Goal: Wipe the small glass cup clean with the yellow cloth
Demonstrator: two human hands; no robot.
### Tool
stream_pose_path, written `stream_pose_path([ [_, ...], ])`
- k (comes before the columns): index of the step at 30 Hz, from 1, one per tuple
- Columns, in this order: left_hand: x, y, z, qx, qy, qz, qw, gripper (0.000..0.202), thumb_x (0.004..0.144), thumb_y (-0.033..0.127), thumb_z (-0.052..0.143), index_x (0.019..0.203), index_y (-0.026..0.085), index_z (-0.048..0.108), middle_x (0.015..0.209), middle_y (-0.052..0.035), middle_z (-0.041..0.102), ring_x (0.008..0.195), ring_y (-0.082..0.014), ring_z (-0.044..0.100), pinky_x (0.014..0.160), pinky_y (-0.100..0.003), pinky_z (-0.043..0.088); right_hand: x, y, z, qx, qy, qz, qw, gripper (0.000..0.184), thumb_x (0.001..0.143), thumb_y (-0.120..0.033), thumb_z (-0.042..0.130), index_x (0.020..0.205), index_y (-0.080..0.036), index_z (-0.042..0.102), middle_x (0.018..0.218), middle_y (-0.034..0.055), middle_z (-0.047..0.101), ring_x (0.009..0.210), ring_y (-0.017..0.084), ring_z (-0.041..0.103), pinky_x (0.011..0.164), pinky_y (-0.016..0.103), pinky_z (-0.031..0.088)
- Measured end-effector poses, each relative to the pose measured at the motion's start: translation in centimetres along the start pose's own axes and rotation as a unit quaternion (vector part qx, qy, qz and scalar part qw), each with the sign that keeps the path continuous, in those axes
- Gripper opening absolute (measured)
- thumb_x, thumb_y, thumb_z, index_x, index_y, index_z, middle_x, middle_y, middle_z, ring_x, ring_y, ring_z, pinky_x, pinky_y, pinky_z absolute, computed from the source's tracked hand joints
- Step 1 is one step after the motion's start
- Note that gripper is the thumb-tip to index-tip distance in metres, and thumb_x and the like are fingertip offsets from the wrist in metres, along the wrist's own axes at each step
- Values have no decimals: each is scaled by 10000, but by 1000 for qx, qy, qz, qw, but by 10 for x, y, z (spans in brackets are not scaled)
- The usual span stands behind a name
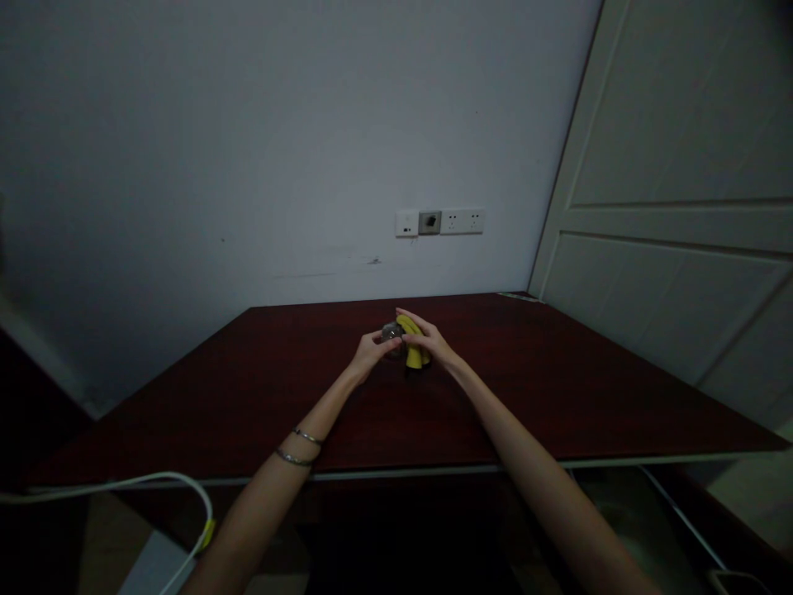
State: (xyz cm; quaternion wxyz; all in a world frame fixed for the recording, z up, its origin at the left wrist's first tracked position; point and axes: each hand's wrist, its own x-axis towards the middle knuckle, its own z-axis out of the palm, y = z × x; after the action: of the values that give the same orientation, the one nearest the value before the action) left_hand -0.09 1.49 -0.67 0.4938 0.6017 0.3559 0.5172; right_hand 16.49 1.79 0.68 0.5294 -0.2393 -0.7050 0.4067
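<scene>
Over the middle of the dark red table, my left hand is closed on a small, round, clear object that looks like glass; its exact kind is hard to make out. My right hand grips a folded yellow cloth and presses it against the right side of the round object. The hands are close together, with the object and cloth between them. Fingers cover part of both things. Two bracelets circle my left forearm.
Behind the table rises a pale wall with a row of sockets. A white panelled door stands at the right. At the lower left, a white cable with a yellow tag loops over the table's front edge.
</scene>
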Motion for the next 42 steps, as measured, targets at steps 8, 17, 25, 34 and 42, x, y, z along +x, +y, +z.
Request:
stream_pose_path([
  [8, 3, -2, -3, -39, 15, -72, 997, 493, 559, 503, 709, 788, 71, 642, 700, -65, 642, 570, -120, 564, 555, -244, 461, -4, 12, 12, -125, 17, -41, 991, 978, 528, -328, 775, 1362, -266, 268, 1341, 89, 374, 1220, 237, 394, 1046, 391, 281],
  [17, 7, -1, -12, -30, -72, -101, 992, 614, 693, 619, 519, 1051, 126, 590, 873, -110, 646, 737, -173, 609, 713, -345, 487, 2, 13, 17, -10, 93, 63, 994, 1090, 492, -322, 783, 1393, -211, 179, 1334, 129, 414, 1175, 241, 460, 1001, 391, 351],
  [25, 10, -6, -10, 54, -87, 45, 994, 592, 634, 390, 698, 1143, 145, 525, 1186, -119, 553, 1051, -218, 529, 917, -342, 397, 4, 6, 18, 61, 137, 184, 971, 947, 549, -348, 753, 1354, -143, 296, 1228, 133, 536, 1061, 230, 556, 923, 347, 444],
  [34, 11, -9, -10, 118, -40, 81, 989, 548, 584, 339, 733, 1048, 100, 563, 1011, -99, 601, 887, -187, 580, 825, -340, 457, 2, 9, 17, 34, 73, 136, 988, 590, 629, -393, 692, 1160, -189, 537, 1063, 69, 635, 912, 194, 614, 802, 313, 504],
  [42, 9, -10, -13, 188, 0, 154, 970, 578, 541, 357, 760, 1039, 138, 562, 1008, -71, 512, 949, -188, 538, 806, -317, 472, 5, 19, 13, 15, 93, 68, 993, 552, 751, -506, 540, 1229, -235, 495, 1267, 42, 522, 1150, 202, 495, 996, 364, 367],
])
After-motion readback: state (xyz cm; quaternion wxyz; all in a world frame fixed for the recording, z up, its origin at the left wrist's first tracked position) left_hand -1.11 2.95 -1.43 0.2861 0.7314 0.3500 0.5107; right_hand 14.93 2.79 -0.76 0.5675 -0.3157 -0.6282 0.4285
